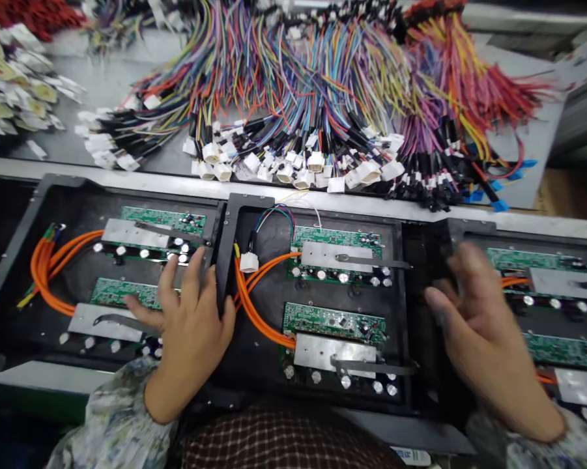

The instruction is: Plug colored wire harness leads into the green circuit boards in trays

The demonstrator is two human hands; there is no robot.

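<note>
My left hand [190,326] is open, its fingers spread over the right side of the left black tray, next to the frame bar between two trays. Beneath and beside its fingers are green circuit boards [127,291] with silver metal plates. My right hand [483,332] is blurred, with thumb and fingers apart and nothing visible in it, above the gap by the right tray. Between my hands, the middle tray [254,312] holds an upper circuit board [337,234] and a lower circuit board [335,319]. Orange cables [257,306] link them, and a white connector [249,262] lies at upper left.
Bundles of coloured wire harnesses [298,85] with white connectors lie on the grey shelf [112,78] behind the trays. White parts [14,85] are piled at far left. Red-and-yellow wires [483,85] lie at right. A pale rail [166,185] runs between shelf and trays.
</note>
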